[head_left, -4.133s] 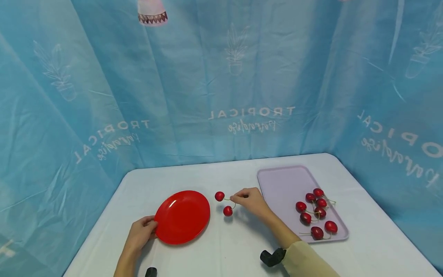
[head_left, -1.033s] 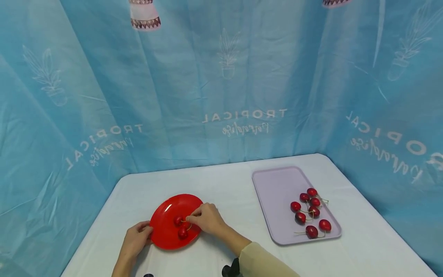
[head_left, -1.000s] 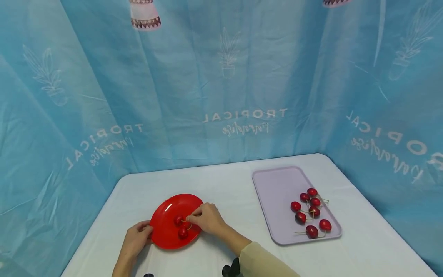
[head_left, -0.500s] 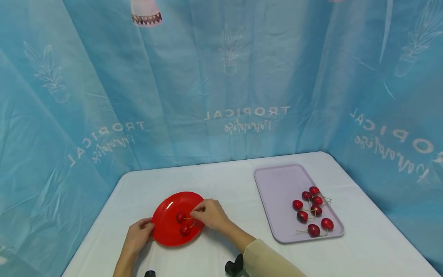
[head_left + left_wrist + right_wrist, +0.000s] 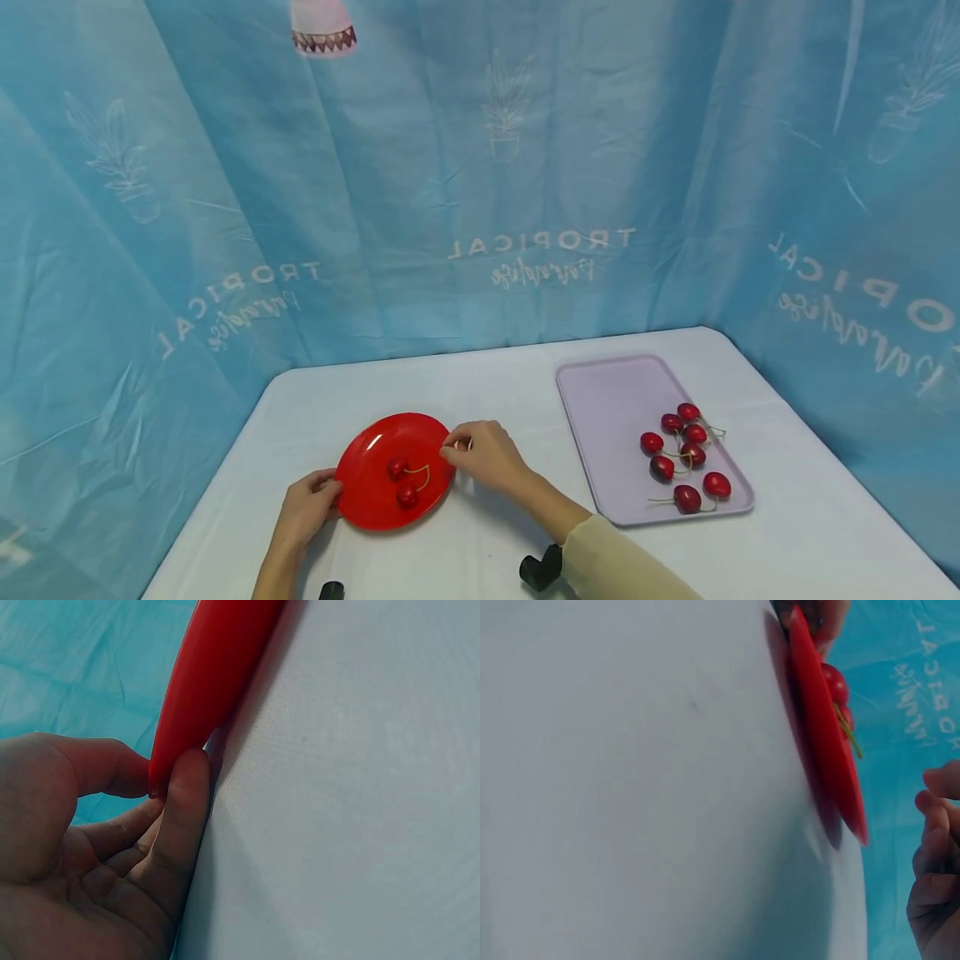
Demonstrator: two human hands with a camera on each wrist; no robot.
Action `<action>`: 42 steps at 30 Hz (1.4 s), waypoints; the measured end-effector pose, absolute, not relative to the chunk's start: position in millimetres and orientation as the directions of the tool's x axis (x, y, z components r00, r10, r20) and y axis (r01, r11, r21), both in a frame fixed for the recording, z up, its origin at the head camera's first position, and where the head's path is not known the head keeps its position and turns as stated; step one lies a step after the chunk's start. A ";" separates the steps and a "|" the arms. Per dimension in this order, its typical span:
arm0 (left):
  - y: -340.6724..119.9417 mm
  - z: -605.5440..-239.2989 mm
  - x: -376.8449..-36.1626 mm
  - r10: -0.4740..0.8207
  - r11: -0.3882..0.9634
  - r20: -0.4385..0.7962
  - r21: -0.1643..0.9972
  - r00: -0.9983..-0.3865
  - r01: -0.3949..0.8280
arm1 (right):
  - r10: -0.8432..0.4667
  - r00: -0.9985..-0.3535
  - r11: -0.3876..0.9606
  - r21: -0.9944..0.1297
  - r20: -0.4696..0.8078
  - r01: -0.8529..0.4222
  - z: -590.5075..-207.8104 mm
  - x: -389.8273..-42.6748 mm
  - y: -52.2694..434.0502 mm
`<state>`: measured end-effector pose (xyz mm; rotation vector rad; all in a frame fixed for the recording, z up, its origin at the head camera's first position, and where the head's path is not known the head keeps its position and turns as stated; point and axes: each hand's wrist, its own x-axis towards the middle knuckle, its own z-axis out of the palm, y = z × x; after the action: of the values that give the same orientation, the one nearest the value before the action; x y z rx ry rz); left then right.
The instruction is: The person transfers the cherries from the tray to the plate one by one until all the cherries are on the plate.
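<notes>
A red plate lies on the white table with two stemmed cherries on it, joined at the stems. My left hand pinches the plate's left rim; in the left wrist view the thumb and a finger of the left hand clamp the red plate at its edge. My right hand hovers just off the plate's right rim, fingers loosely curled and holding nothing. In the right wrist view the right hand is apart from the plate, and the cherries show above the rim.
A lilac tray lies on the right of the table with several stemmed cherries near its front end. A blue printed curtain closes in the table at the back and sides. A black wrist strap shows on my right forearm.
My right hand carried the two cherries from the table onto the red plate, let go of their stems and drew back to the plate's right rim. The left hand stayed on the rim.
</notes>
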<state>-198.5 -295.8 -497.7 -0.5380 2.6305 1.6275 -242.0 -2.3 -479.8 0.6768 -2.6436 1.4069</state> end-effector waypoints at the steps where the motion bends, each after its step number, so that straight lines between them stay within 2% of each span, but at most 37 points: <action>1: -296.1 -497.9 -198.3 -0.290 0.405 -0.182 0.866 -0.940 -0.293 | -0.350 -0.900 0.493 -0.766 0.261 -0.414 -478.6 -241.7 0.6; 26: -300.4 -498.1 -196.2 -0.308 0.401 -0.201 0.859 -0.930 -0.318 | -0.333 -0.893 0.595 -0.667 0.302 -0.447 -465.2 -229.8 58.6; 32: -299.1 -496.6 -197.4 -0.294 0.410 -0.179 0.864 -0.939 -0.293 | -0.331 -0.888 0.631 -0.625 0.319 -0.460 -462.9 -228.7 81.9; 38: -293.4 -496.6 -198.9 -0.275 0.413 -0.161 0.871 -0.948 -0.268 | -0.294 -0.897 0.661 -0.608 0.329 -0.440 -459.8 -228.4 111.8; 42: -293.1 -497.9 -199.5 -0.288 0.423 -0.161 0.863 -0.944 -0.276 | -0.275 -0.915 0.656 -0.639 0.294 -0.402 -457.4 -226.9 127.9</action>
<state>-199.5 -293.1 -497.9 -0.5267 2.6597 1.6101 -226.9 127.9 -457.4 0.5566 -2.7000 1.1039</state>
